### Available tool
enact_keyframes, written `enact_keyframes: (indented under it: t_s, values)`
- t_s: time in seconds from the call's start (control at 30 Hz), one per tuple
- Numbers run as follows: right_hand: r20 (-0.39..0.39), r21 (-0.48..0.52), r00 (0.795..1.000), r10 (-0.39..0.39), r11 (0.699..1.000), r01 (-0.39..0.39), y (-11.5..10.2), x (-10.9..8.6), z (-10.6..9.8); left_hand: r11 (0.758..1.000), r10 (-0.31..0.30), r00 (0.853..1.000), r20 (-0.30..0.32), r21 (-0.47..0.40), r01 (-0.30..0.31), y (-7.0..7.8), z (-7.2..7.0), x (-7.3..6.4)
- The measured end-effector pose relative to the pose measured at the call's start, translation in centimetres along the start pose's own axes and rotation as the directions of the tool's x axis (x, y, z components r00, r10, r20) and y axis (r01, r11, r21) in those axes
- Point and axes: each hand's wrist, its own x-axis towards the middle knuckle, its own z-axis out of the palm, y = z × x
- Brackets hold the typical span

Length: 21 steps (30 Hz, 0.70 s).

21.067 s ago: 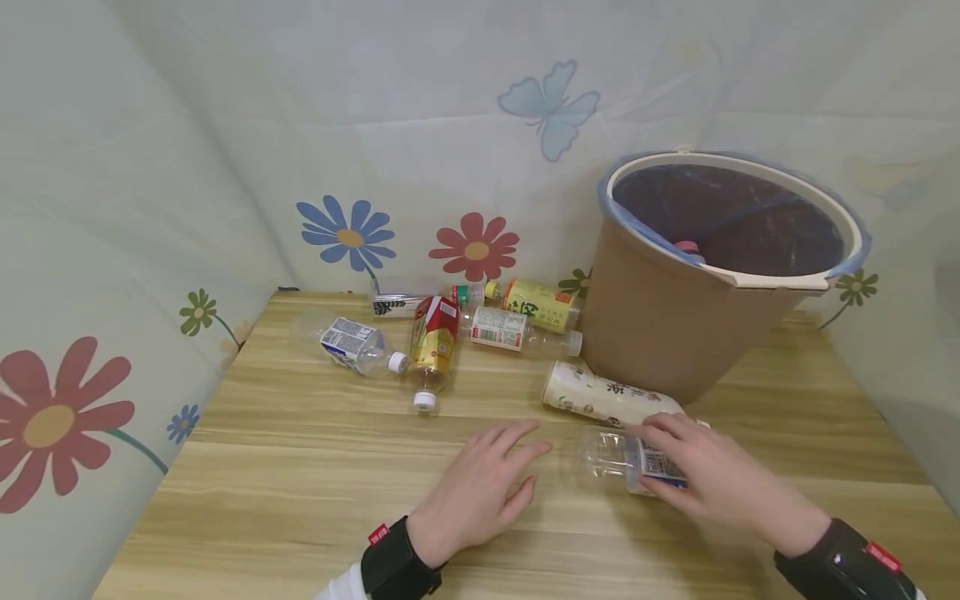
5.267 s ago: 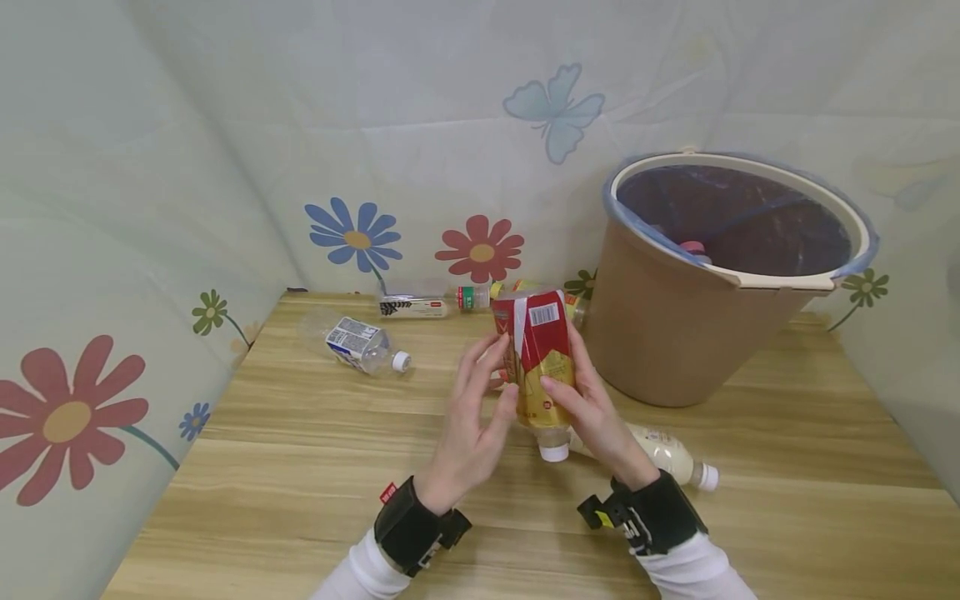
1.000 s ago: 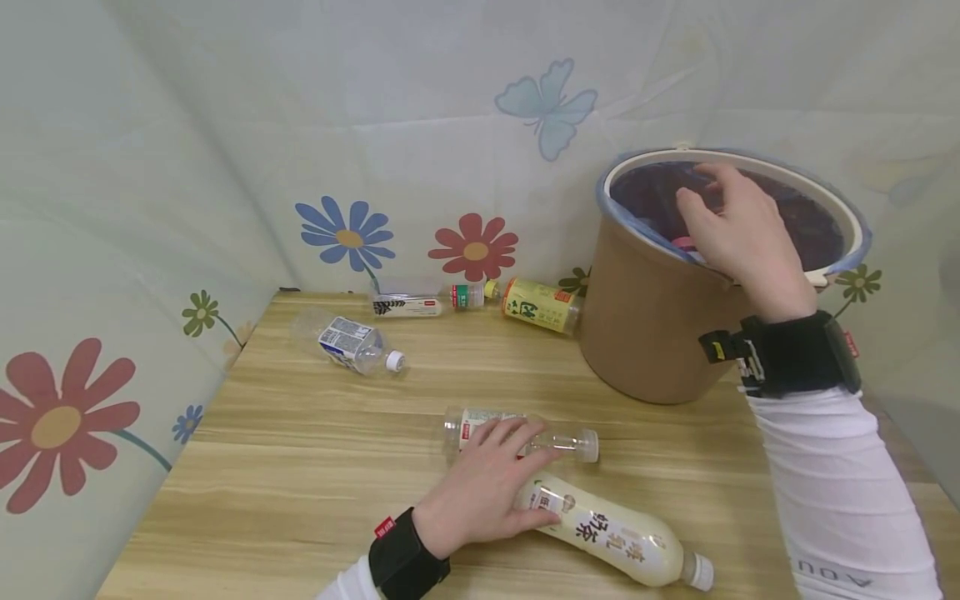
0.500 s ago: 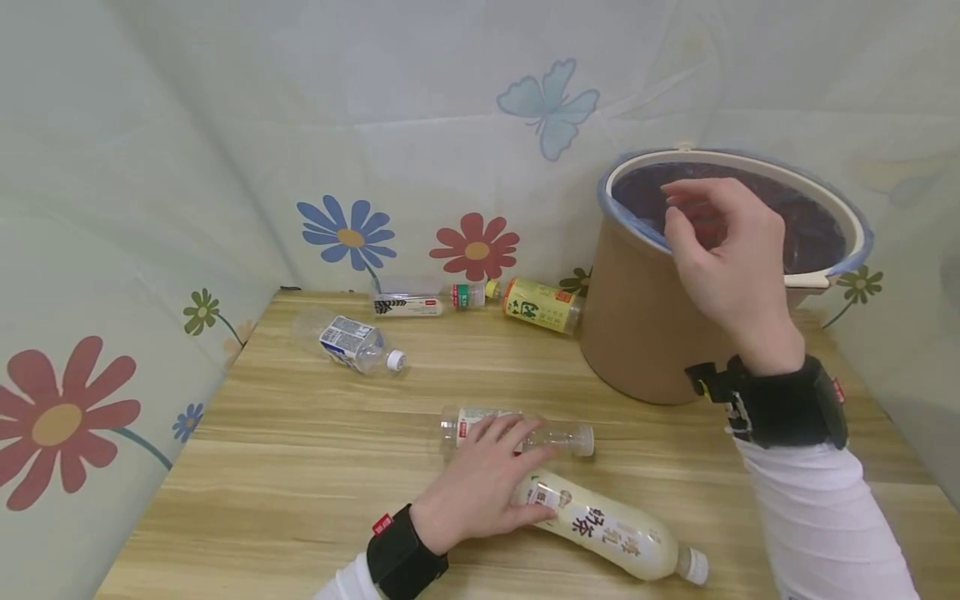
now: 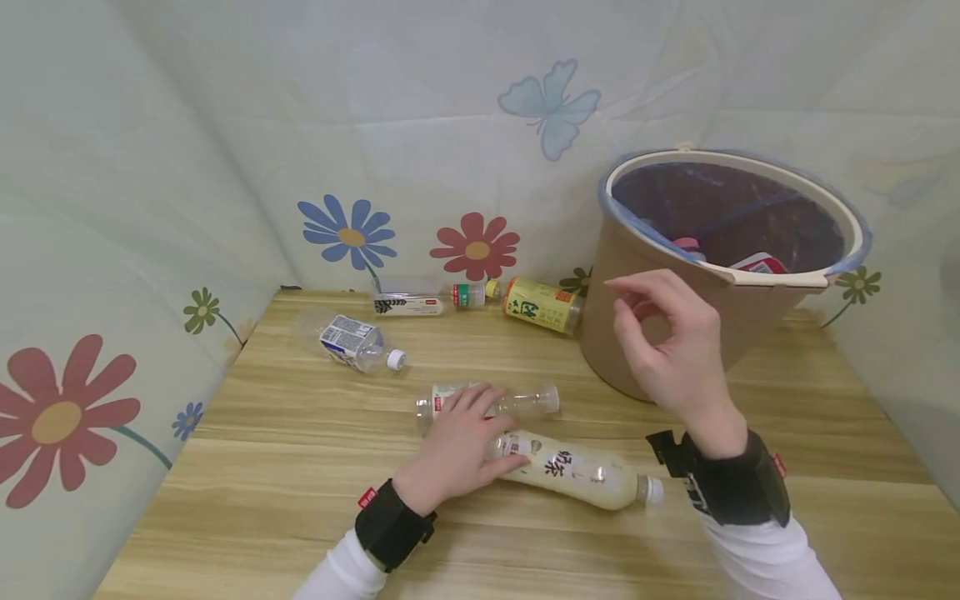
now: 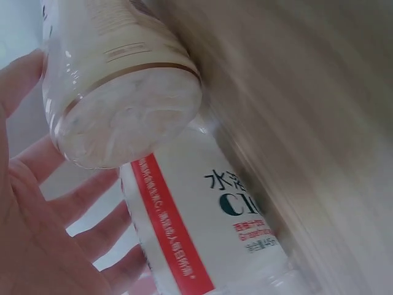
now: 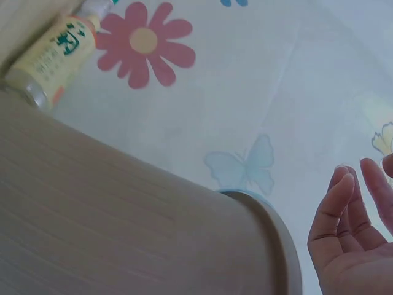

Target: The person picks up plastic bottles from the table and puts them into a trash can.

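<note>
My left hand rests across two plastic bottles lying on the wooden table. Its spread fingers lie over a clear bottle whose white label carries a red stripe, while the thumb touches a cream milk tea bottle. In the left wrist view the base of the milk tea bottle overlaps the clear bottle. Held up in front of the brown bin, my right hand has loosely bent fingers and nothing in them. A red-and-white item and a pink cap show inside the bin.
A clear bottle with a white cap lies at the left. Along the back wall lie another clear bottle and a yellow-labelled bottle close to the bin. The bin's raised rim holds a bluish liner.
My right hand has come back from over the bin, down and leftward. The left hand has shifted up and left, together with the clear bottle and the milk tea bottle.
</note>
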Motion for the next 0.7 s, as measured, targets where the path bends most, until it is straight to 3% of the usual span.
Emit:
enact_keyframes:
  t_s: [0.23,0.43,0.7]
  values:
    - [0.089,0.021,0.994,0.065,0.998,-0.067,1.0,-2.8,1.2,0.996,-0.090,0.996,0.006,-0.015,0.090,-2.1,0.0,0.9]
    - [0.105,0.037,0.987,0.118,0.992,-0.123,1.8,-4.9,2.2,0.987,-0.156,0.988,-0.009,-0.035,0.156,-3.2,-0.1,1.4]
    - [0.177,0.036,0.976,0.125,0.990,-0.133,2.8,-6.7,3.7,0.988,-0.153,0.987,-0.055,-0.004,0.153,-3.6,0.1,1.6]
